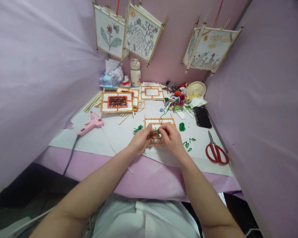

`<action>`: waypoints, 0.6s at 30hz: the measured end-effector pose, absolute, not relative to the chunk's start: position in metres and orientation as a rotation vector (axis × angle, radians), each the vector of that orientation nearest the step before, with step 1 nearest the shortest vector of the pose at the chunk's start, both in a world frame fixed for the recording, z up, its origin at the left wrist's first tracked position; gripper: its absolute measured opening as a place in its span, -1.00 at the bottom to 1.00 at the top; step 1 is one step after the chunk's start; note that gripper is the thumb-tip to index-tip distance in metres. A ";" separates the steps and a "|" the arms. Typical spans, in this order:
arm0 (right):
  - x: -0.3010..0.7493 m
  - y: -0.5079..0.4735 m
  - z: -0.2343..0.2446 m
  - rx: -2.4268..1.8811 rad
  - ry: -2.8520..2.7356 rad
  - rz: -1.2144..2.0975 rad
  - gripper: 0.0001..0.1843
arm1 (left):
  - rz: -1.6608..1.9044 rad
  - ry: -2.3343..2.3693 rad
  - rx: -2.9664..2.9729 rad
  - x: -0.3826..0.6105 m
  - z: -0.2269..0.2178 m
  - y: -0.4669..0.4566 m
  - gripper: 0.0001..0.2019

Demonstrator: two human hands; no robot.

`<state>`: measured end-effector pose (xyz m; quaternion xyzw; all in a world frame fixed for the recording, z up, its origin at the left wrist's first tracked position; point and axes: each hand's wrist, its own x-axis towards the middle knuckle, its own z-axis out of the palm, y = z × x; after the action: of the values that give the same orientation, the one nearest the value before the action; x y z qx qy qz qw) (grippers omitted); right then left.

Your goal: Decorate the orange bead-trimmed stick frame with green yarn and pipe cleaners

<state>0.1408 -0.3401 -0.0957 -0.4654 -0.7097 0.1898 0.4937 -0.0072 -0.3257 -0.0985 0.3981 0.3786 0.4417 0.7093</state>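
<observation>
My left hand and my right hand are close together over a small frame trimmed in orange and red. Both hands pinch green yarn between their fingertips. A strand of it runs up from the hands toward the tangled yarn at the back right. My fingers hide much of the frame's middle. Just left of my left hand lies a loose green yarn tuft. To the right of my right hand are a green yarn bundle and several short green yarn pieces.
Red-handled scissors and a black phone lie at right. A corded pink glue gun rests at left. Behind are several decorated frames, thin sticks, a bottle and tissues. Lantern-like drawings hang above.
</observation>
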 end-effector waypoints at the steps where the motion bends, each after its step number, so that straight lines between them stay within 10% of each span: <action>1: 0.141 -0.340 -0.096 -1.133 -1.726 0.449 -0.84 | 1.008 0.869 0.959 -0.007 -0.099 -0.326 -0.48; 18: 0.136 -0.341 -0.101 -1.189 -1.735 0.414 -0.84 | 1.159 1.157 1.720 -0.010 -0.105 -0.331 -0.81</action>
<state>0.1362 -0.3407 -0.1011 -0.4869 -0.7107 0.1694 0.4787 -0.0098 -0.3314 -0.1049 0.6717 0.4517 0.4527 0.3739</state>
